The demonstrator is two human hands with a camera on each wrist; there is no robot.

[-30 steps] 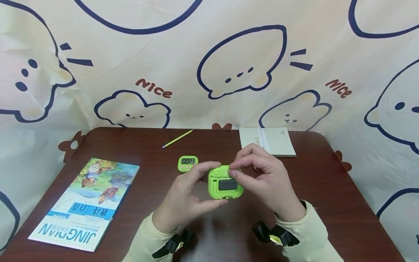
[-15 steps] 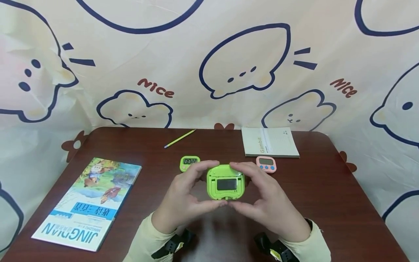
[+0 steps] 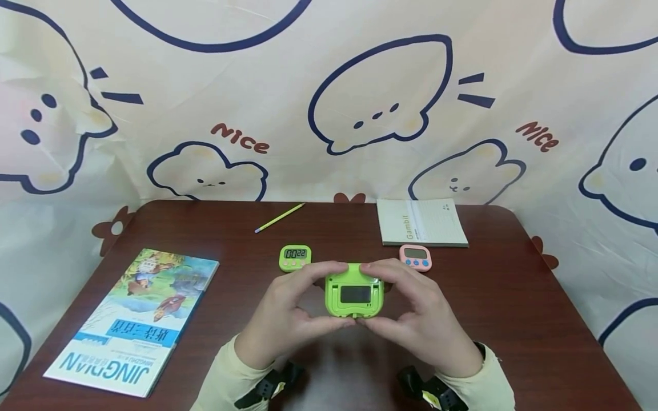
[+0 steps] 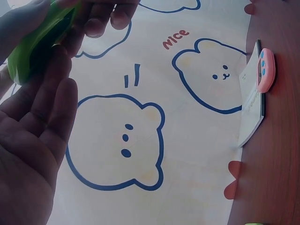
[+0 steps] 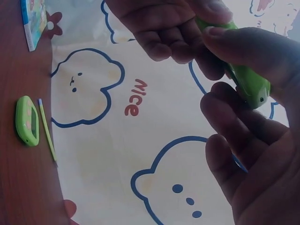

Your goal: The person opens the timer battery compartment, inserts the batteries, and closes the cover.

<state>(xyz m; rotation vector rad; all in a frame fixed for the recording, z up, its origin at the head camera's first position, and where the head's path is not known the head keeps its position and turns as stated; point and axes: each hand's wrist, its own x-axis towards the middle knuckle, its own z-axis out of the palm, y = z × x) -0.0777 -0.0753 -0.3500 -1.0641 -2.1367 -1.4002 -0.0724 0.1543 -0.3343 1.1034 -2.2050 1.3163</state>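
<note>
Both hands hold up a rounded green timer point(image 3: 354, 308) between them, above the middle of the table. A dark rectangular panel on it faces the head camera. My left hand point(image 3: 283, 317) grips its left side, with the index finger along the top and the thumb at the bottom edge. In the same way my right hand point(image 3: 426, 317) grips the right side. In the right wrist view the green timer point(image 5: 251, 84) appears edge-on among the fingers. The side turned away from the head camera is mostly hidden by fingers in both wrist views.
Behind the hands lie a small green timer point(image 3: 295, 258) reading 0022 and a pink timer point(image 3: 415, 258). A notebook point(image 3: 421, 222) and a yellow-green pencil point(image 3: 280, 217) are at the back. A blue-and-white book point(image 3: 133, 322) lies on the left of the brown table point(image 3: 514, 302).
The right hand has gone from the timer's upper right corner to gripping its right side, bringing the pink timer into sight. Most recently both hands and the held timer have dipped slightly.
</note>
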